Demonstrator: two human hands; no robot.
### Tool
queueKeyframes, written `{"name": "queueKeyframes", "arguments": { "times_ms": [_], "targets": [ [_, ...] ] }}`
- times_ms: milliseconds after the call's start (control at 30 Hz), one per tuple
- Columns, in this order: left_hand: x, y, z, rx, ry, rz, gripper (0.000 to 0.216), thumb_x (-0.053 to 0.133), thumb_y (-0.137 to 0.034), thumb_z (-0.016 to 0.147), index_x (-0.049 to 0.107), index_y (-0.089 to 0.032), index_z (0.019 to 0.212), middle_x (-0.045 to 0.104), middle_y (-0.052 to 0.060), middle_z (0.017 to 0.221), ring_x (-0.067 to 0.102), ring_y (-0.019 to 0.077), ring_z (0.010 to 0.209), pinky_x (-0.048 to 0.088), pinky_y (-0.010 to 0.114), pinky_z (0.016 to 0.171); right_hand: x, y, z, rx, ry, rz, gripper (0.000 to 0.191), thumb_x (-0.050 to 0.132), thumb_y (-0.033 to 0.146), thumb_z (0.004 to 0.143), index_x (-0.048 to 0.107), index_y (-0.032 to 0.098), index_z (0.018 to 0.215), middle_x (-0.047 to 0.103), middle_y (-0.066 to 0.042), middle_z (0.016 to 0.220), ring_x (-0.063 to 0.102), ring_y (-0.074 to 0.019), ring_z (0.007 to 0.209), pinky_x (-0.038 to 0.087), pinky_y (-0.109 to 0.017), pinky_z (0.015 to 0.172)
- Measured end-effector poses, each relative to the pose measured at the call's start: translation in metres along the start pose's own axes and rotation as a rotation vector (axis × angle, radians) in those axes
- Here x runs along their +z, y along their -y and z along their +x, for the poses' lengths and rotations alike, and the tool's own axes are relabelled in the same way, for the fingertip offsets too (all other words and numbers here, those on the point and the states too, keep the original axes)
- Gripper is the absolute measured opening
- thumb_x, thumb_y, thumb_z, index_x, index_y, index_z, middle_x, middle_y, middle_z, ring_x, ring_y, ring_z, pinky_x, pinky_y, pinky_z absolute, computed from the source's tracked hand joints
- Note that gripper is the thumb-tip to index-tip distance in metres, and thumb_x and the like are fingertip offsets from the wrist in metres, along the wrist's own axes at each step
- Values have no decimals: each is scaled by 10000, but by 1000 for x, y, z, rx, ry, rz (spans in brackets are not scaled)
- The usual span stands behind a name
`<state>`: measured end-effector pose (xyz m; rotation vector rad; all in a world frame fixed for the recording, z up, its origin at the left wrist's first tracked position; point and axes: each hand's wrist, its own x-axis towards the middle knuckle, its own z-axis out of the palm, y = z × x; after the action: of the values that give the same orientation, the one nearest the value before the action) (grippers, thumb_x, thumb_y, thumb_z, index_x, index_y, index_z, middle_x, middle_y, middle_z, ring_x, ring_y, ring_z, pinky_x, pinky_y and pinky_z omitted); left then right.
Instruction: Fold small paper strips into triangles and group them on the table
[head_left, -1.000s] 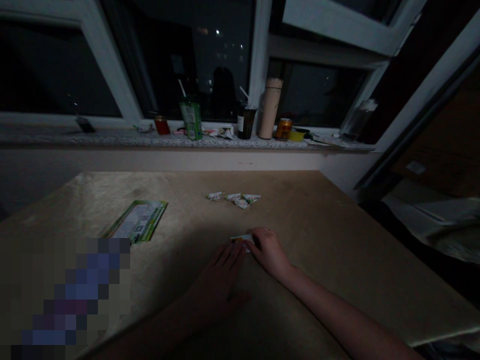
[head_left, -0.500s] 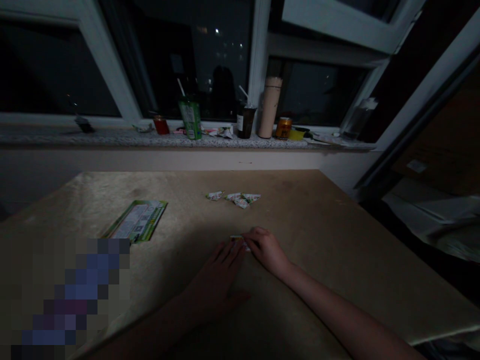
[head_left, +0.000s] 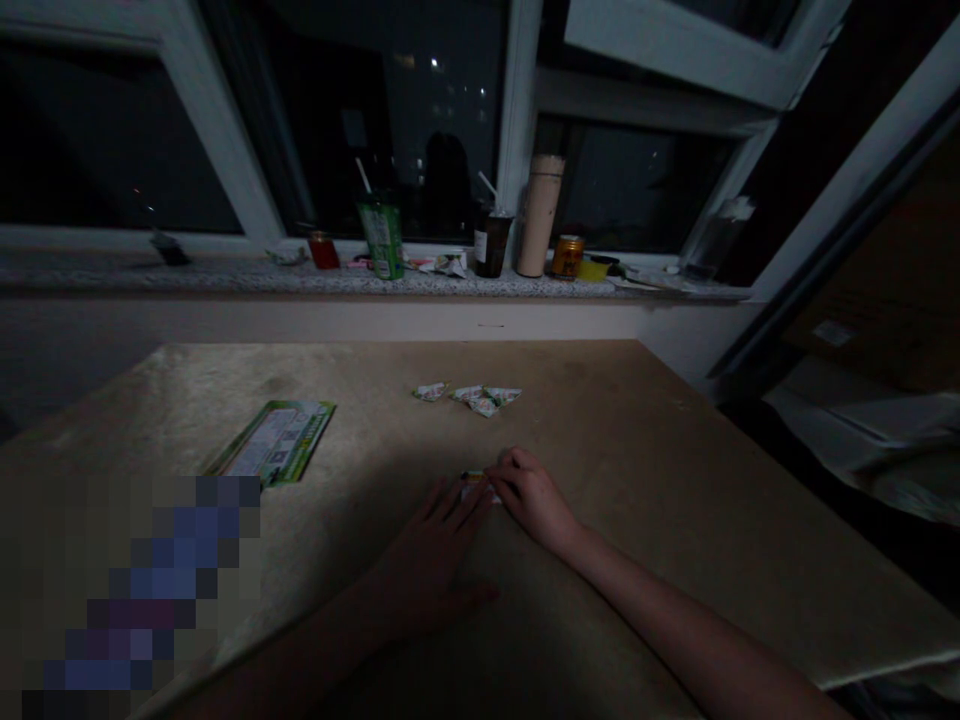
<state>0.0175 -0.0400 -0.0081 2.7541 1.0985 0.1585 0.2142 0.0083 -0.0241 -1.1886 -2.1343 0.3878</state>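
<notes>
A small printed paper piece (head_left: pixel 472 481) lies on the table in front of me, partly covered by my fingers. My left hand (head_left: pixel 427 560) rests palm down with its fingers stretched out, and its fingertips touch the near left part of the paper. At the paper's right end, my right hand (head_left: pixel 540 505) has its fingers curled and closed on the edge. Beyond both hands lie several small folded paper triangles in white and green: a single one (head_left: pixel 430 392) at the left, and a touching cluster (head_left: pixel 486 399) to its right.
A green printed packet (head_left: pixel 281 442) lies on the table (head_left: pixel 637 420) at the left, beside a pixelated patch. Along the windowsill (head_left: pixel 442 284) stand a green cup (head_left: pixel 382 238), a dark drink cup (head_left: pixel 491 245), a tall pink bottle (head_left: pixel 540 215), an orange can (head_left: pixel 567 257) and a red jar (head_left: pixel 322 250).
My right hand's knuckles have risen slightly, with its fingers still on the paper's edge. My left hand has barely shifted. The triangles and the packet lie where they were.
</notes>
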Motion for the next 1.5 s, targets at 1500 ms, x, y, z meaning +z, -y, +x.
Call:
{"name": "queueKeyframes", "arguments": {
  "times_ms": [1500],
  "targets": [
    [-10,4,4,16,-1,-22,867,546,-619,780,192,-226,1467,243,87,1517,223,314,1371,165,477,1115,1,-12,16,139,40,302,185,563,30,776,689,158,824,617,-42,842,580,-149,799,449,-257,732]
  ]
}}
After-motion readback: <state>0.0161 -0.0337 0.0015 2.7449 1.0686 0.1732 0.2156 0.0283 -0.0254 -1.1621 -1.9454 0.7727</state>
